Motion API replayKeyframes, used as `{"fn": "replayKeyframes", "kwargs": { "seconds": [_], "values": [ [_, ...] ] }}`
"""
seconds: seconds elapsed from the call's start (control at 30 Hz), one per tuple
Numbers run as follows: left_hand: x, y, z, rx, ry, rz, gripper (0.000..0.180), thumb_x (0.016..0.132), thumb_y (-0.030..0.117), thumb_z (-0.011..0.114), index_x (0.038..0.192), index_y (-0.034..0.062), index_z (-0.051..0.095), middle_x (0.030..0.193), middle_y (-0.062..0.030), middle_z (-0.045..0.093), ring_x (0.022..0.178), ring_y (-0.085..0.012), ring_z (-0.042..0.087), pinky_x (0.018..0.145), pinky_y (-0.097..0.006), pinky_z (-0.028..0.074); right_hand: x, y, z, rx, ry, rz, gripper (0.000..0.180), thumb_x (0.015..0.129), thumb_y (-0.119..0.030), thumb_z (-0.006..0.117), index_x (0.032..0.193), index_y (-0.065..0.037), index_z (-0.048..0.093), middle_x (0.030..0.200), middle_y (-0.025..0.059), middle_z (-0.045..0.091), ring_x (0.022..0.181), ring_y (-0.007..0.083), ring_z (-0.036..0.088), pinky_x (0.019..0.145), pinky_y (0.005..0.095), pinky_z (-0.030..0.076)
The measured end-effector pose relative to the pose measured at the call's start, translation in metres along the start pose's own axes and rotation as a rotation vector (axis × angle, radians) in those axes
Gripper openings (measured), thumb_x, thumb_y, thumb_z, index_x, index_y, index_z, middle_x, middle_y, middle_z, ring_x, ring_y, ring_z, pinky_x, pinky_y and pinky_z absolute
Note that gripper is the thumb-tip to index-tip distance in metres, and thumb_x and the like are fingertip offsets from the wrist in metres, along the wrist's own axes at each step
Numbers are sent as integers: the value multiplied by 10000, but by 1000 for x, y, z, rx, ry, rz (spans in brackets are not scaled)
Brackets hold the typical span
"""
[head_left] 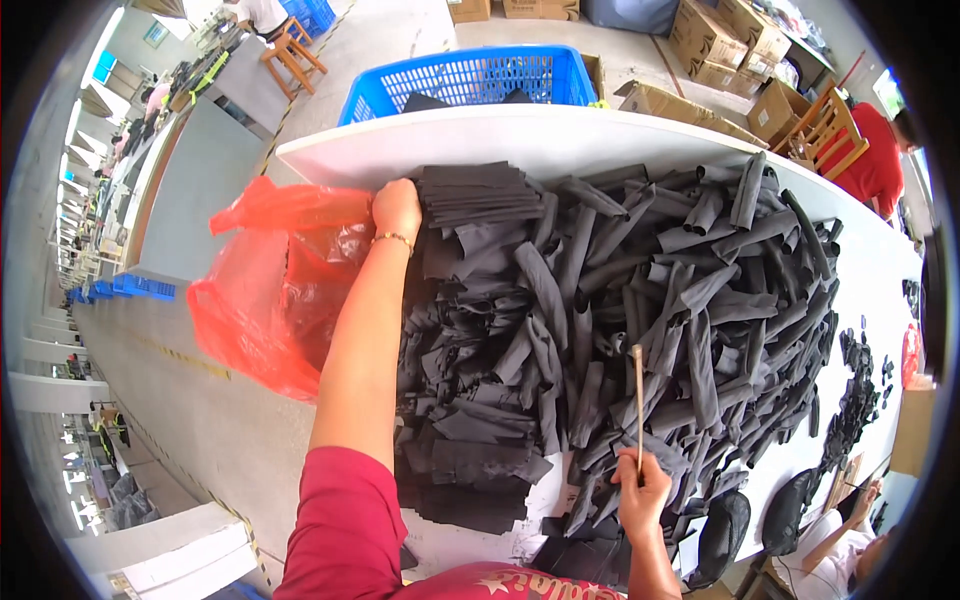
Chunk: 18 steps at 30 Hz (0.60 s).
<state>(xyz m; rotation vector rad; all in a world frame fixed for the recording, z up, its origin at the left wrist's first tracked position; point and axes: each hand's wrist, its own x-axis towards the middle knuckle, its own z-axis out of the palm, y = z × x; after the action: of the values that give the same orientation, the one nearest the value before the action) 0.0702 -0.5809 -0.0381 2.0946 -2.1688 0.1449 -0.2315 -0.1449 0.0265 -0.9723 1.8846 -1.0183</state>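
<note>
My left hand (398,212) reaches to the far left of the table, its fingers curled between a red plastic bag (290,300) and a neat stack of black fabric pieces (478,195). What those fingers grip, if anything, is hidden. The translucent bag hangs at the table's left edge, against my forearm. In my right hand (642,488) a thin, light-coloured stick (639,400) is held upright over the fabric. Many black fabric tubes (690,300) lie heaped across the middle and right of the table. Flatter black pieces (470,460) are piled along the left side.
Beyond the white table's raised far edge (560,125) stands a blue plastic basket (470,75) with black pieces inside. Small black scraps (860,380) lie to the right. A co-worker in white (820,550) sits at lower right; another in red (875,160) is at far right, near cardboard boxes (705,45).
</note>
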Motion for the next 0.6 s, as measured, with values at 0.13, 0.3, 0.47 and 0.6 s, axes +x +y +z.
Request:
{"fn": "replayKeyframes", "kwargs": {
  "seconds": [0.13, 0.3, 0.47, 0.6],
  "values": [
    [-5, -19, -18, -108, 159, -80, 137, 759, 102, 664, 695, -20, 664, 750, -239, 650, 743, -393, 657, 674, -466, 520, -9, 2, 9, 13, -55, 7, 133, 912, -93, 601, 977, 9, 658, 620, 16, 594, 541, 38, 493, 499, 214, 389],
    [-57, 1, -118, -482, 224, -41, 270, 704, 221, 772, 696, -10, 632, 662, -183, 630, 619, -336, 620, 581, -401, 483, -32, -15, -5, -68, -156, -130, 212, 926, -142, 585, 1060, 18, 616, 677, 36, 593, 600, 82, 536, 551, 243, 432],
    [-181, 19, -206, -621, 58, 441, 257, 635, 206, 803, 660, 54, 597, 768, -68, 608, 796, -279, 578, 706, -387, 466, -49, -43, -34, -183, -71, -375, 193, 925, -44, 520, 1084, 26, 604, 745, 77, 597, 634, 160, 556, 613, 294, 457],
    [-259, 20, -234, -534, -92, 632, 232, 652, 193, 795, 675, 79, 594, 744, -24, 606, 785, -236, 573, 728, -367, 428, -69, -76, -66, -406, 37, -754, 285, 800, 36, 629, 1066, -65, 642, 712, 87, 590, 620, 255, 595, 538, 331, 465]
  ]
}}
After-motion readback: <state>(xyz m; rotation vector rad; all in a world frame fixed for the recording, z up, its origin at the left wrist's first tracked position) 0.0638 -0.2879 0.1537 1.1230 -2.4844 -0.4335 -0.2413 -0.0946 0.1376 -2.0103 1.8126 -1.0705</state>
